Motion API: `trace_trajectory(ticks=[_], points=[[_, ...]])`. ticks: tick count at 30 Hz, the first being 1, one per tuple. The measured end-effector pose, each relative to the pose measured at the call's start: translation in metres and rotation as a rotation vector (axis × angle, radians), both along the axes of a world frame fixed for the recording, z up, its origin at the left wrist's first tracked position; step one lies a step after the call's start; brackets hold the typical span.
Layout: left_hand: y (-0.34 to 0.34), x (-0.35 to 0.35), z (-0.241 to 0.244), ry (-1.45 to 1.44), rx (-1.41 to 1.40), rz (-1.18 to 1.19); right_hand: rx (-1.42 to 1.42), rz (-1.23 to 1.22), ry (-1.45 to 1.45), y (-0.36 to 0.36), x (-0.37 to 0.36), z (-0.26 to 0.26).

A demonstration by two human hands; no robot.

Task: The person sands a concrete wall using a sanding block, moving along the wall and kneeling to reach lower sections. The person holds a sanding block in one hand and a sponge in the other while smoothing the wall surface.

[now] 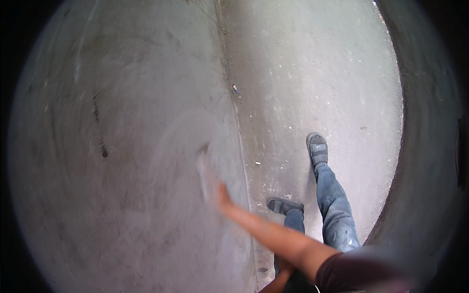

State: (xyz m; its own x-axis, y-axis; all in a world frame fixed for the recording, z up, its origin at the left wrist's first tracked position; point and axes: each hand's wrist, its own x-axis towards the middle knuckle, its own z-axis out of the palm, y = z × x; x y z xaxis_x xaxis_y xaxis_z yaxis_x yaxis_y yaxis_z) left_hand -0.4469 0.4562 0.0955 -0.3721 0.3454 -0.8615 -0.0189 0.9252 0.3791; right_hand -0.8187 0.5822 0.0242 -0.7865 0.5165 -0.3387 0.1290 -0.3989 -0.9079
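My right arm reaches leftward across the picture to a grey plastered wall. At its end my right hand is motion-blurred close to the wall. The thumb shows, but the fingers are smeared. A pale, blurred shape with a dark tip extends beyond the hand; I cannot tell whether this is a held thing or only the fingers, nor whether it touches the wall. Part of my left forearm shows at the bottom edge, below the right arm. The left hand itself is out of view.
My feet in grey strapped sandals stand on a concrete floor along the wall's base. Small pale debris and a red, white and blue scrap lie there. At right the floor ends at a curved edge beside a darker surface.
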Motion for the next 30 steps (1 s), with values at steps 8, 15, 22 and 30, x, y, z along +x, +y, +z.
trace_trajectory(ticks=[8,15,22,30], points=[[0.013,0.004,-0.01,-0.018,-0.036,0.052,0.264,-0.148,0.421,-0.025,-0.024,0.08],[0.03,-0.001,-0.012,-0.014,-0.064,0.085,-0.231,0.085,-0.352,0.02,-0.013,-0.092],[0.03,0.008,-0.028,-0.005,-0.059,0.125,0.203,-0.211,0.367,0.048,-0.093,-0.067],[0.066,-0.026,-0.034,0.088,-0.089,0.356,-0.042,-0.037,-0.416,0.059,-0.059,-0.247]])
